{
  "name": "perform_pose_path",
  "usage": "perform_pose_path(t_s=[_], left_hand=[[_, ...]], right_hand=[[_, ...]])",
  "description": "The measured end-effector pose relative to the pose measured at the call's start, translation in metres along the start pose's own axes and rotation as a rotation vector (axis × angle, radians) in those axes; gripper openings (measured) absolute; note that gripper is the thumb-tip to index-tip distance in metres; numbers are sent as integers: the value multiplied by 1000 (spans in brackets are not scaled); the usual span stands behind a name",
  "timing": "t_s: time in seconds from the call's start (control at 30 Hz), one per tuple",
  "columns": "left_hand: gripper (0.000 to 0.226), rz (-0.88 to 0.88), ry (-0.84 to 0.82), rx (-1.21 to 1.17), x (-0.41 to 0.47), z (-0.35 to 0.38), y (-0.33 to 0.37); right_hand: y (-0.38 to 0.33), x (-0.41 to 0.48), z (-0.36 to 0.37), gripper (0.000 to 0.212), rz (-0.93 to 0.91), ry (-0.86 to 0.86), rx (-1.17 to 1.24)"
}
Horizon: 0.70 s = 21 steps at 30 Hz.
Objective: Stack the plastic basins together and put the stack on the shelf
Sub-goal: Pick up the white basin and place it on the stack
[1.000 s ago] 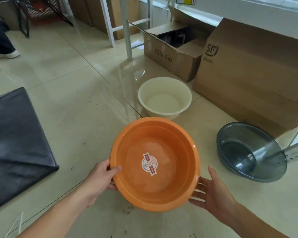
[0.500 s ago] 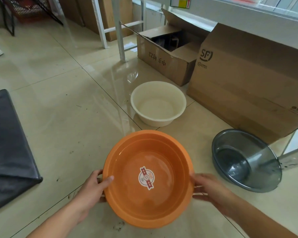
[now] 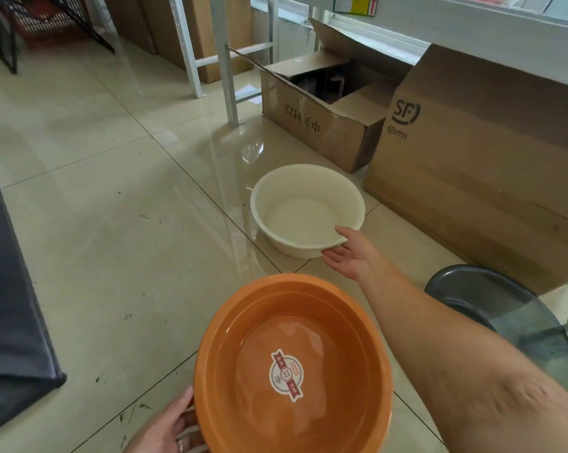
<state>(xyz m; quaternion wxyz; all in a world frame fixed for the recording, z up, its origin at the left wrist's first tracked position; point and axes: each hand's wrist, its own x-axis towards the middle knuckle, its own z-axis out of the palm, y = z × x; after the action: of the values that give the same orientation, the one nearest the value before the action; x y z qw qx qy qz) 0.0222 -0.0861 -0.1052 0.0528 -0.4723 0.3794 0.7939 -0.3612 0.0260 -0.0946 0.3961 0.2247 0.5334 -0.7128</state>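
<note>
Since 0.5 s ago the right hand has left the orange basin & reached fwd to the near rim of the white basin on the floor, fingers open, thumb over the lip, not yet closed. L to R: left hand alone holds the orange basin by its left rim, then white basin, then grey basin by the boxes. Prob. light, stiff, slick plastic w/ rolled rims, so pinch the rim, thumb inside.

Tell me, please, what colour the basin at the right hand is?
Cream white basin, clearest in the head view; right hand touches its rim.
</note>
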Motion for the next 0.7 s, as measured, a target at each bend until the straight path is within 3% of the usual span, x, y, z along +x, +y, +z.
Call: perform_pose_path(t_s=[0.1,0.13,0.23,0.33,0.5,0.7], left_hand=[[75,-21,-25,-27,4,-4,-3],[68,-34,-30,-44,6,-5,-5],[63,-51,-13,-89,4,-2,-6],[56,-19,7,-101,0,3,-8],[65,-16,-18,-132,-5,-1,-14],[72,36,55,-197,-5,8,-14]], right_hand=[[-11,-3,12,14,-41,81,-14],[-16,-10,14,8,-59,98,8],[-28,-42,7,19,-90,48,134],[-20,-96,-22,6,-102,-62,174],[19,-192,-82,20,-103,-132,-20],[87,-218,-131,29,-89,-151,-244]])
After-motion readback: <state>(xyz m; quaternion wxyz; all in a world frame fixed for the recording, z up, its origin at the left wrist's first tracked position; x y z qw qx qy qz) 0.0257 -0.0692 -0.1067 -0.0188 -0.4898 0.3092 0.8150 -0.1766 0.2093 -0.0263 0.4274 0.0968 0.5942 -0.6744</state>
